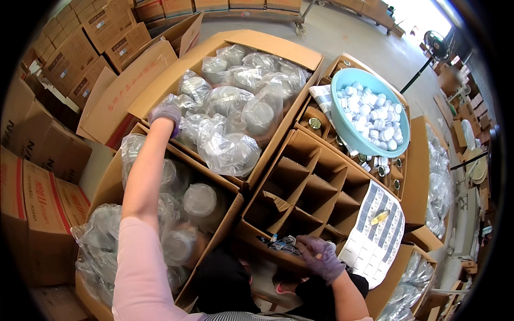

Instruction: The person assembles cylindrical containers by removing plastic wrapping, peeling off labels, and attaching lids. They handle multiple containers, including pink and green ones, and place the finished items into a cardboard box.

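My left hand (167,113), in a thin purple-grey glove, reaches to the left edge of a large carton (241,36) of clear containers in plastic bags (230,101). Its curled fingers are at the crinkled plastic, partly hidden. My right hand (323,258), gloved alike, is low over the near edge of a divided carton (300,184). Its fingers are bent at a tangled bundle of thin white and blue pieces (284,243), whose exact kind I cannot make out. Beside this hand, a printed sheet (375,235) bears a small yellowish object (380,217).
A light-blue basin (342,125) full of white caps (369,115) stands on another divided carton at the right. Bagged containers fill an open carton (214,224) below my left arm. Closed cartons (48,198) stack at left; a black fan (436,45) stands far right.
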Demonstrator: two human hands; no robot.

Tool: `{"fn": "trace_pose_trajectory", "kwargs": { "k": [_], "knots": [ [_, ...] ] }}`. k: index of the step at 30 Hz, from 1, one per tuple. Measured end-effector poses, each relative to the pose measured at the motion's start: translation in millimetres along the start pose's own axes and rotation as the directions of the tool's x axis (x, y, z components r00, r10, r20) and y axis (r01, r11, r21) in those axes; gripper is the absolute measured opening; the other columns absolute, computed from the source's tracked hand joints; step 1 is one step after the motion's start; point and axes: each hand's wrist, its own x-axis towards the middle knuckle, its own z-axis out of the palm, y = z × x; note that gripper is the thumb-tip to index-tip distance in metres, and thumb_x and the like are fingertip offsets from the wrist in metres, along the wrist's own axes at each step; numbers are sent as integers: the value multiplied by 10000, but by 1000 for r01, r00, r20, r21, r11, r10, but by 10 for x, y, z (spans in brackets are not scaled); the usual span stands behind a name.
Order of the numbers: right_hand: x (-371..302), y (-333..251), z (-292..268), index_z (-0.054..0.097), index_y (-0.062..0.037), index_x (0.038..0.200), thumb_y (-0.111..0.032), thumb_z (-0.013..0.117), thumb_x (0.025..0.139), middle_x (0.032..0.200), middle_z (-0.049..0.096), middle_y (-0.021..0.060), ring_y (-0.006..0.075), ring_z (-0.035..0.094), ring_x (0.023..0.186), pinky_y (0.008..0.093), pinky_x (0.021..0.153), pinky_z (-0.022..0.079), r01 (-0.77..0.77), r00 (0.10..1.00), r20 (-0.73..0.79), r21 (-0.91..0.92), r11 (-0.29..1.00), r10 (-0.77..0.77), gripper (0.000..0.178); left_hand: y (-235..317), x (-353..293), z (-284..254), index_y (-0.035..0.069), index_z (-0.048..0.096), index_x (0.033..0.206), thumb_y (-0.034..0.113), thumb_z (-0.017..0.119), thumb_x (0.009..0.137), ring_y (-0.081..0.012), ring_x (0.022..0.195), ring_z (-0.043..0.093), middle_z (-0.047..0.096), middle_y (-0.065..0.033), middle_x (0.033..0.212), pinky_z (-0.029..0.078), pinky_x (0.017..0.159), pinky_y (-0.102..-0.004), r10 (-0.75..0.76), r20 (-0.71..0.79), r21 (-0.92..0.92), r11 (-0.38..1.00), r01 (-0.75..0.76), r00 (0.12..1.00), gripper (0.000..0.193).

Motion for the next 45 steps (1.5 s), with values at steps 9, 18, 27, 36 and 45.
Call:
{"fn": "trace_pose_trajectory", "kwargs": {
  "k": [9,18,27,36,45],
  "knots": [
    [49,6,39,624,-11,1129,-195,594,927,1031,690,186,363,665,941,432,832,530,144,988,54,-48,988,-141,275,1468,-481,-385,32,646,1250,531,558,950,-280,1124,635,656,-198,1245,467,995,-374,743,153,-494,628,-601,651,589],
    [28,-44,-172,575,-24,1104,-252,588,923,984,681,168,372,661,900,445,807,510,68,970,242,-180,981,-23,292,1121,-568,210,48,548,1372,603,452,957,-310,1256,541,587,-173,1349,393,1063,-378,596,456,-633,739,-230,661,699],
    [-149,6,-152,559,-34,1195,-294,594,921,1009,680,170,364,651,935,445,833,498,39,964,265,-190,981,13,380,1791,405,998,67,638,1284,414,798,719,-282,1153,621,665,-146,1248,471,992,-361,568,436,-255,822,-509,698,682],
    [-68,36,-132,562,-11,1218,-275,613,918,961,687,183,366,645,970,448,841,499,47,963,269,-165,985,-1,403,1765,743,1970,112,657,1266,347,631,874,-289,1174,603,628,-137,1316,463,1014,-394,662,333,-399,744,-536,672,458],
    [-80,-15,-196,584,-21,1174,-300,579,939,962,686,183,368,656,926,452,815,509,59,965,262,-223,973,2,365,763,24,136,124,755,1013,-33,598,808,-276,893,694,731,-103,974,559,814,-351,705,-495,-125,521,-845,508,302]
  ]
}}
